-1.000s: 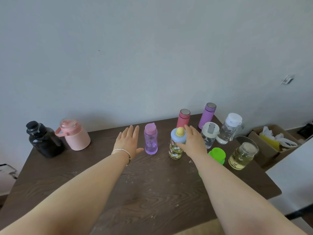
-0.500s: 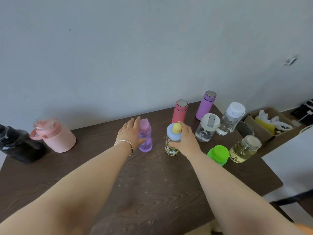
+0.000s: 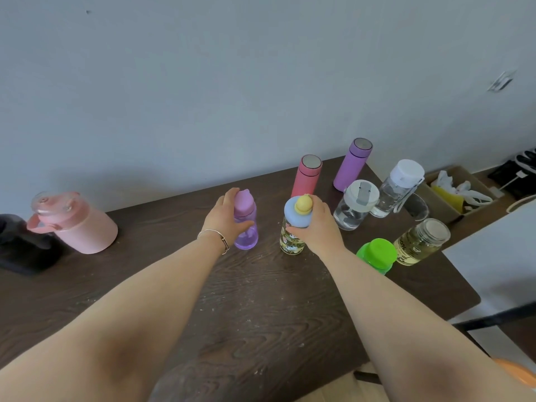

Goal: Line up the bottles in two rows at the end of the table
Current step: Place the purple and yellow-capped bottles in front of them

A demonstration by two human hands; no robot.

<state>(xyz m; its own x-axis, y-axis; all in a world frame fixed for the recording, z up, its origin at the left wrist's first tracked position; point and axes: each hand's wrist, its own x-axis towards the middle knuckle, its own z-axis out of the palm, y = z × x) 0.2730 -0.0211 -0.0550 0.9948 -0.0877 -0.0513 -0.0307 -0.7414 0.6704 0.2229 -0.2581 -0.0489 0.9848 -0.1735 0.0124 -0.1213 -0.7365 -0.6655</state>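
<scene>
My left hand (image 3: pixel 224 220) wraps around a small clear purple bottle (image 3: pixel 246 227) standing mid-table. My right hand (image 3: pixel 320 227) grips a patterned bottle (image 3: pixel 291 242) with a blue lid and yellow knob. Behind them stand a pink flask (image 3: pixel 306 177) and a purple flask (image 3: pixel 351 165). To the right are two clear bottles, one with a grey-white lid (image 3: pixel 355 206) and one with a white cap (image 3: pixel 398 188), a green-lidded bottle (image 3: pixel 376 254) and a jar of yellow liquid (image 3: pixel 420 242). A pink jug (image 3: pixel 77 224) and a black jug (image 3: pixel 20 246) stand at the left.
The dark wooden table (image 3: pixel 261 314) ends against a grey wall. Off its right end on the floor is a cardboard box (image 3: pixel 452 192) with bags in it. A white surface (image 3: pixel 499 256) lies at the right. An empty glass (image 3: pixel 417 206) stands by the clear bottles.
My left hand moved right and closed around the purple bottle. My right hand stayed on the patterned bottle. The view shifted downward and closer.
</scene>
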